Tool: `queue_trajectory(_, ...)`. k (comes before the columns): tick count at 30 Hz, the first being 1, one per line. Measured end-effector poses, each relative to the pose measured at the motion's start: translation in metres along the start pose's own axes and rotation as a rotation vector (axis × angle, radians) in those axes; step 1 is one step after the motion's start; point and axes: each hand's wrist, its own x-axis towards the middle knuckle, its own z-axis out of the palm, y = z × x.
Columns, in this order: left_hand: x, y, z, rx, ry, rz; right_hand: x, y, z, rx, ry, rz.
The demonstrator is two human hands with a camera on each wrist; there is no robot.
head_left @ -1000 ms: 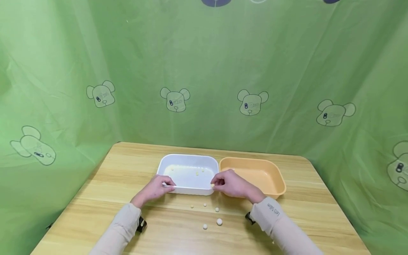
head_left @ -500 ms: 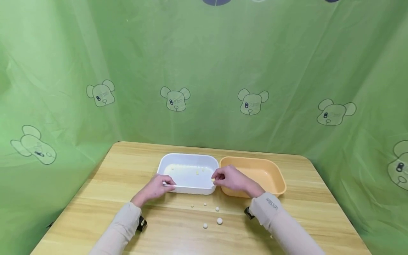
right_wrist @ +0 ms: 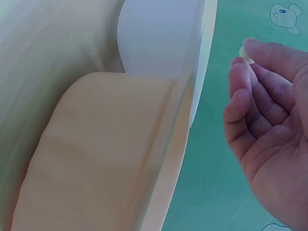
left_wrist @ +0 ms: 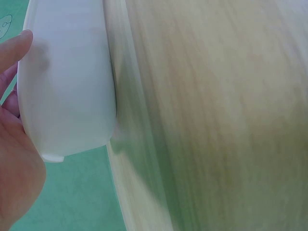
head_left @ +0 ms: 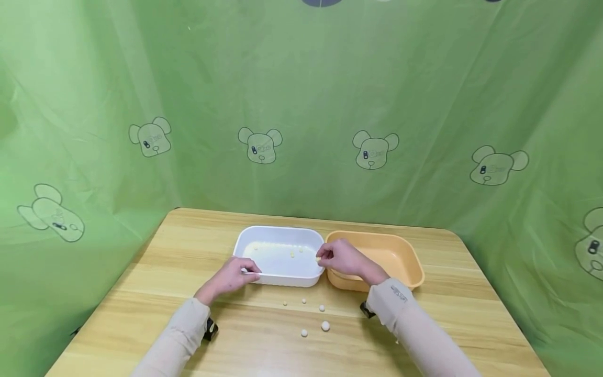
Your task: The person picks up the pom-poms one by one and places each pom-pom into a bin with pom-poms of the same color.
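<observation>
A white plastic basin (head_left: 282, 280) stands on the table, its near left rim gripped by my left hand (head_left: 234, 274). In the left wrist view, that hand's thumb lies on the outer wall of the basin and the other fingers are partly hidden behind the rim. My right hand (head_left: 346, 256) pinches a small pale yellow piece (right_wrist: 246, 54) between thumb and index finger, above the spot where the two basins meet. Several small yellow bits (head_left: 292, 255) lie on the white basin's floor. An orange basin (head_left: 400, 262) stands below and beside the right hand.
In front of the basins, several white balls of different sizes, the biggest a white ball (head_left: 325, 326), lie on the wooden table (head_left: 264, 340). A tiny yellow bit (head_left: 285, 303) lies left of them. Behind the table hangs a green curtain (head_left: 301, 188) with bear heads.
My right hand has risen and moved slightly away from me with the pale yellow piece, from the white basin's near right corner to farther along its right rim. The left hand keeps its place.
</observation>
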Motion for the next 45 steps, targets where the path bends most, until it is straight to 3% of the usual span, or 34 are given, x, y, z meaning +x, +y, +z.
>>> queue_trajectory(8, 0.000, 0.000, -0.002, 0.005, 0.004, 0.006, 0.012, 0.001, 0.001, -0.053, -0.014, 0.014)
queue_trajectory(26, -0.002, -0.001, 0.003, 0.034, 0.009, 0.016, 0.034, 0.011, 0.009, -0.026, -0.036, 0.087)
queue_trajectory(45, 0.001, -0.001, 0.001, 0.039, 0.013, 0.026, 0.045, 0.009, 0.009, -0.016, -0.050, 0.167)
